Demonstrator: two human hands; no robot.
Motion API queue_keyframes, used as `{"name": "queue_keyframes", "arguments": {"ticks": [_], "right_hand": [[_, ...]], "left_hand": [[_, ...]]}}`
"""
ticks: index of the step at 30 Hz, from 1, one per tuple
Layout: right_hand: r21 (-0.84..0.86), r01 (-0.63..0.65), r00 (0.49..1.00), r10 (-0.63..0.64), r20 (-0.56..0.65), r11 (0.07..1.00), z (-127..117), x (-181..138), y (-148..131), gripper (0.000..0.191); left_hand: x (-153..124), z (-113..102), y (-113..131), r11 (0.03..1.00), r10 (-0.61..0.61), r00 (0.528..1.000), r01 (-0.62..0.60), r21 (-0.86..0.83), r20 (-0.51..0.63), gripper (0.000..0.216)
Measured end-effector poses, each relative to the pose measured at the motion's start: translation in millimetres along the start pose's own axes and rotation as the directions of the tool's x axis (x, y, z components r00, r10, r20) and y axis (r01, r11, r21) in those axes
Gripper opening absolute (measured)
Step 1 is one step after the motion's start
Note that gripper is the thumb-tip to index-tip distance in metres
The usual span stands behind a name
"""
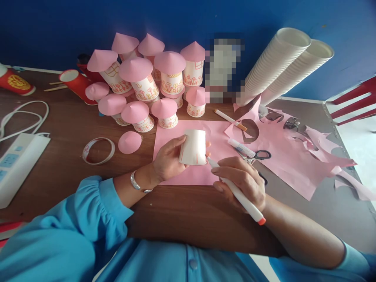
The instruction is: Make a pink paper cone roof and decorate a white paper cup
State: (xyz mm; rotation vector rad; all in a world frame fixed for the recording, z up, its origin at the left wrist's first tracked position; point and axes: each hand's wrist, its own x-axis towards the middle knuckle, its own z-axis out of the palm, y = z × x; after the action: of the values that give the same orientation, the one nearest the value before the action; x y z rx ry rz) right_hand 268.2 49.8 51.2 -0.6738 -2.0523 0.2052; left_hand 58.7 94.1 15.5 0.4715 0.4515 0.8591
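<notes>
Left of my left hand (170, 161), tape (86, 154). Between both hands, cup (193, 147), wide end down, gripped by left; I'd brace it firm, turning little by little. Further right, my right hand (245, 178) pinches pen (243, 199), tip near cup's lower edge; light, even strokes should come out neatest.

From the middle of the view, a blue wall (176, 19) rises at twelve o'clock. Red slats (357, 100) show at three. A tape roll (113, 152) lies at nine, with a white power strip (33, 156) and its looped cable (44, 109) farther out. Toward ten sit a red paper cup (79, 88), thin wooden sticks (55, 89) and, outermost, a red container with a gold emblem (18, 83).
</notes>
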Motion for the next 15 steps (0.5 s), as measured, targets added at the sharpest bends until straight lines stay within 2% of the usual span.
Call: {"name": "queue_keyframes", "arguments": {"ticks": [6,11,15], "right_hand": [[-0.039,-0.064,0.995,0.062,-0.072,0.997,5,-12,12,0.032],[-0.088,-0.087,0.995,0.082,-0.062,0.992,9,-13,17,0.041],[-0.109,-0.087,0.995,0.081,-0.064,0.990,11,-11,18,0.041]], "left_hand": [[-1,-1,-4,0.998,0.029,0.999,-0.031,0.056,0.021,0.044],[-3,1,-7,0.982,0.092,0.989,-0.109,0.153,0.115,0.056],[-3,-1,-8,0.966,0.086,0.980,-0.126,0.226,0.181,0.060]]}}
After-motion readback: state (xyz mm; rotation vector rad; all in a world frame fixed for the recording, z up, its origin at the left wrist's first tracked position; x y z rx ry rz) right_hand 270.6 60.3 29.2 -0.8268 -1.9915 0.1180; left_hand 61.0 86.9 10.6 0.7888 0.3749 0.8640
